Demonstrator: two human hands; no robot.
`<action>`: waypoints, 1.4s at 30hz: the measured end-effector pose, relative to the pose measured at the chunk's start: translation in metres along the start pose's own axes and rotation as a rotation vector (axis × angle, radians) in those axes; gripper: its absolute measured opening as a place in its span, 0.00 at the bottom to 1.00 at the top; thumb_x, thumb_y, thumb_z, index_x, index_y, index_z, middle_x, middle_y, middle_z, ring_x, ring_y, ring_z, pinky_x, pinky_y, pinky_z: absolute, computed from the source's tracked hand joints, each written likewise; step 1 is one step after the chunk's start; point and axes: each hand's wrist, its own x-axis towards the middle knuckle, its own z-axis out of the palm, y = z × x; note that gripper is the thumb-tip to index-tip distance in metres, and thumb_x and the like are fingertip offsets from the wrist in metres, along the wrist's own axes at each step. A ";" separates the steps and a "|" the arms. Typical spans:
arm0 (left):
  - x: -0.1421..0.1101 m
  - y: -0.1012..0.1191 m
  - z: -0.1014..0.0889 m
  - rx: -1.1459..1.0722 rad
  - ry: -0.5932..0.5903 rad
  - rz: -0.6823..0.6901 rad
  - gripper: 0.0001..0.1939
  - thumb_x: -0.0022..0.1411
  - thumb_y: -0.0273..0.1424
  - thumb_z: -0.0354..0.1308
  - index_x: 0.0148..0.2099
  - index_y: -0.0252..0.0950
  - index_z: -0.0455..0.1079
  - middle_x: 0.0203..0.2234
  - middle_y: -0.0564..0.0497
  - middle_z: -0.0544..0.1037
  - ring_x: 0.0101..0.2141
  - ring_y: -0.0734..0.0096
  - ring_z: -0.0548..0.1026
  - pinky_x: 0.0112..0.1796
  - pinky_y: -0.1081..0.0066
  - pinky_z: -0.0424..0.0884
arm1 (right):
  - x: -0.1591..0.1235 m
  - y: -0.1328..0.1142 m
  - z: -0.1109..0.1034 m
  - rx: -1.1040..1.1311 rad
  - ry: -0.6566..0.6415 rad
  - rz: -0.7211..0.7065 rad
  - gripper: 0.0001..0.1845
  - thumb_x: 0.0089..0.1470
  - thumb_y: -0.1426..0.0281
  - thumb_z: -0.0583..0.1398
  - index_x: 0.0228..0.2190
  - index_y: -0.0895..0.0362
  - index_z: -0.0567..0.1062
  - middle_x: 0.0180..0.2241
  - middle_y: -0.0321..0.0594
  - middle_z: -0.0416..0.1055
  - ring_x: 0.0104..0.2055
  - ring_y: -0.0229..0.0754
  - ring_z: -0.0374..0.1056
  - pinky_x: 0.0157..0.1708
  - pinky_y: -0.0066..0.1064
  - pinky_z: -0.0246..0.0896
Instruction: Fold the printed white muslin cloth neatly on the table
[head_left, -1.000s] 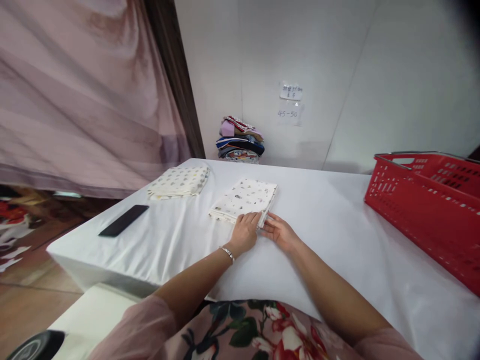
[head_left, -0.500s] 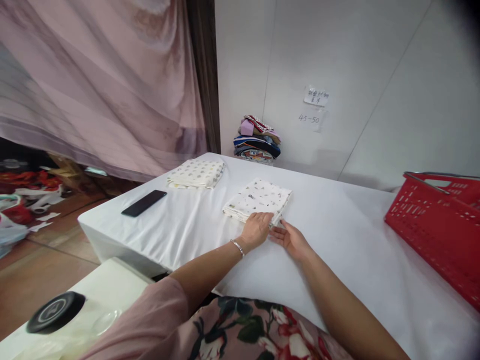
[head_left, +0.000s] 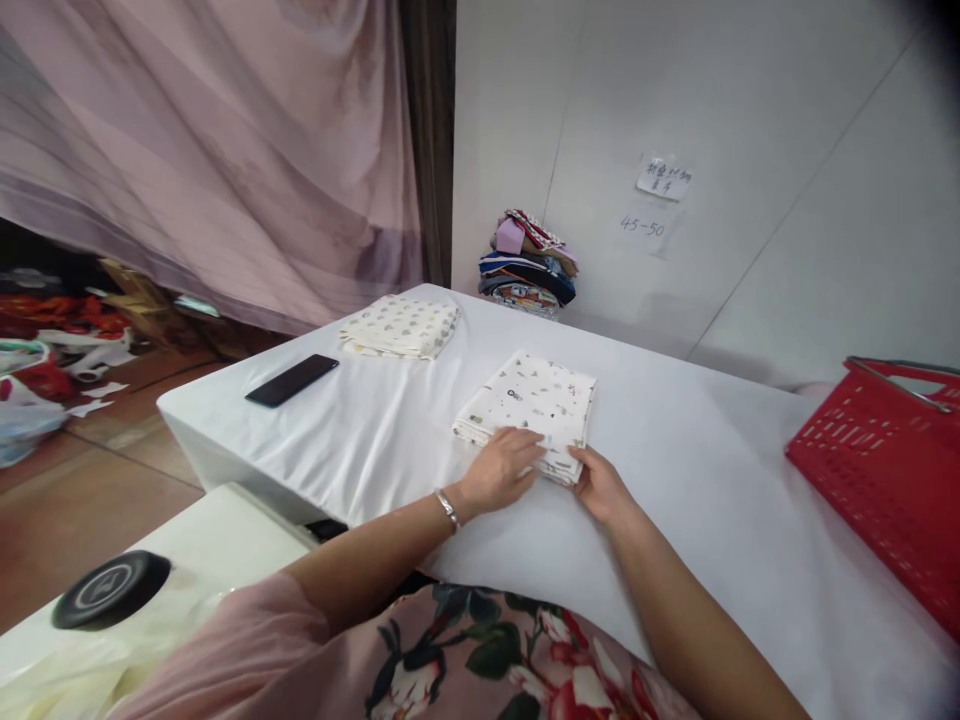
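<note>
A folded white cloth (head_left: 534, 395) with small scattered prints lies on the white-covered table in front of me. My left hand (head_left: 501, 470), a silver bracelet at its wrist, rests on the cloth's near edge with fingers stretched out. At the near right corner, my right hand (head_left: 598, 486) grips the folded layers, thumb on top and the other fingers partly hidden. Farther back to the left lies a second folded cloth (head_left: 401, 325), white with grey and yellowish spots, apart from both hands.
A black phone (head_left: 292, 380) lies near the table's left edge. The red plastic basket (head_left: 877, 450) stands at the right. Behind the table rises a stack of folded fabrics (head_left: 529, 262) against the wall. A black round lid-like object (head_left: 112, 590) sits on a white surface at lower left.
My right hand has moved from beside the cloth onto its near right corner and closed there. My left hand has shifted slightly left along the near edge. The view has turned a little.
</note>
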 end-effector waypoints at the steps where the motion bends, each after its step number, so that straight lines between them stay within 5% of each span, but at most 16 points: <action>1: -0.005 -0.011 -0.007 0.010 0.056 -0.065 0.15 0.58 0.28 0.50 0.48 0.37 0.65 0.49 0.45 0.70 0.49 0.64 0.66 0.50 0.59 0.61 | -0.001 -0.001 0.001 -0.029 0.001 -0.002 0.15 0.44 0.74 0.61 0.38 0.56 0.72 0.33 0.37 0.76 0.30 0.41 0.71 0.26 0.29 0.66; 5: -0.027 -0.059 -0.034 0.035 0.241 -0.470 0.13 0.57 0.27 0.49 0.45 0.36 0.68 0.45 0.44 0.72 0.46 0.64 0.69 0.47 0.61 0.65 | -0.006 -0.007 0.004 -0.107 -0.010 -0.008 0.17 0.45 0.73 0.60 0.41 0.56 0.71 0.35 0.39 0.76 0.33 0.43 0.71 0.26 0.31 0.67; 10: -0.048 -0.083 -0.048 -0.114 0.071 -0.832 0.14 0.56 0.32 0.49 0.43 0.37 0.71 0.33 0.50 0.76 0.32 0.69 0.74 0.37 0.69 0.70 | -0.006 -0.008 0.003 -0.111 -0.022 0.000 0.18 0.45 0.72 0.60 0.42 0.56 0.71 0.36 0.40 0.75 0.35 0.44 0.71 0.29 0.33 0.68; 18: -0.050 -0.087 -0.046 -0.104 -0.043 -0.768 0.17 0.57 0.36 0.48 0.46 0.39 0.70 0.37 0.51 0.77 0.36 0.68 0.74 0.38 0.71 0.68 | -0.008 -0.009 0.004 -0.187 -0.010 -0.001 0.19 0.45 0.69 0.61 0.42 0.56 0.71 0.38 0.41 0.75 0.35 0.45 0.71 0.24 0.30 0.66; 23: -0.045 -0.089 -0.047 0.115 -0.099 -0.650 0.16 0.59 0.33 0.45 0.45 0.38 0.70 0.40 0.49 0.76 0.41 0.64 0.73 0.41 0.69 0.66 | -0.009 -0.009 0.006 -0.218 0.016 0.010 0.20 0.44 0.68 0.62 0.42 0.56 0.70 0.39 0.43 0.75 0.35 0.46 0.71 0.25 0.32 0.67; 29: -0.044 -0.080 -0.055 0.344 -0.093 -0.609 0.12 0.58 0.29 0.46 0.38 0.37 0.71 0.33 0.47 0.77 0.35 0.65 0.73 0.35 0.69 0.67 | -0.006 -0.003 0.000 -0.211 0.041 -0.041 0.26 0.41 0.69 0.64 0.45 0.55 0.69 0.39 0.42 0.75 0.37 0.46 0.71 0.29 0.32 0.68; 38: -0.052 -0.080 -0.056 0.211 -0.058 -0.550 0.13 0.58 0.29 0.46 0.43 0.37 0.69 0.38 0.49 0.75 0.38 0.65 0.73 0.37 0.69 0.69 | -0.008 -0.006 0.000 -0.242 0.032 -0.015 0.23 0.42 0.68 0.64 0.43 0.54 0.70 0.35 0.40 0.76 0.32 0.44 0.72 0.27 0.33 0.67; 42: -0.050 -0.077 -0.058 0.138 -0.025 -0.468 0.16 0.61 0.31 0.46 0.49 0.39 0.67 0.45 0.49 0.72 0.42 0.66 0.72 0.40 0.69 0.69 | -0.012 -0.017 -0.008 -0.508 0.075 -0.046 0.22 0.42 0.66 0.64 0.42 0.53 0.71 0.27 0.37 0.74 0.24 0.40 0.67 0.23 0.31 0.63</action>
